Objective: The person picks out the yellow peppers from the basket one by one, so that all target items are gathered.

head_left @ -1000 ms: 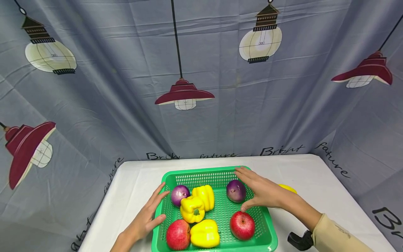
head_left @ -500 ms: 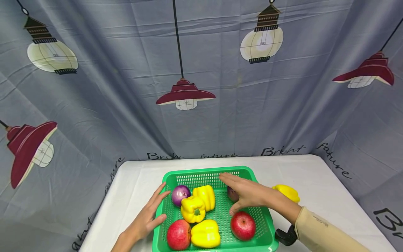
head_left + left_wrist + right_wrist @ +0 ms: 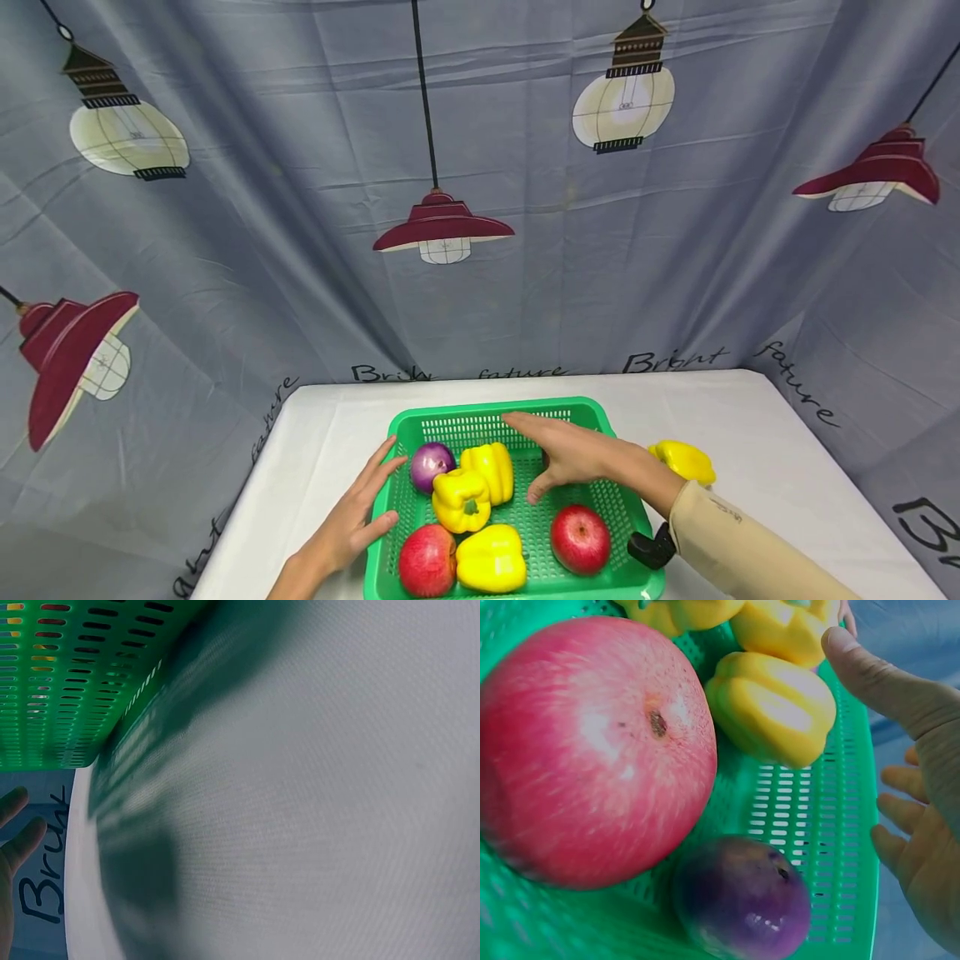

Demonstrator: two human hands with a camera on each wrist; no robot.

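Note:
A green plastic basket (image 3: pixel 450 410) holds two red apples, three yellow bell peppers and two round purple fruits. My left hand (image 3: pixel 348 517) is open along the basket's left side, fingertips right at the rim. Over the right half of the basket, my right hand (image 3: pixel 566 454) spreads its thumb away from its fingers and holds nothing. Nearest to it are a purple fruit (image 3: pixel 742 900), mostly hidden behind it in the head view, and the right apple (image 3: pixel 581 539). Left of its fingertips sit a yellow pepper (image 3: pixel 489 472) and a second pepper (image 3: pixel 461 502).
A yellow bell pepper (image 3: pixel 684 462) lies outside the basket on the white tablecloth (image 3: pixel 780 483), partly behind the right forearm. The other apple (image 3: pixel 427 560), purple fruit (image 3: pixel 432 467) and front pepper (image 3: pixel 491 558) fill the basket's left side. A grey curtain (image 3: pixel 300 208) hangs behind.
My right hand has moved left across the basket, from its right rim toward the middle, covering the right purple fruit and uncovering the pepper outside. The left hand has stayed put.

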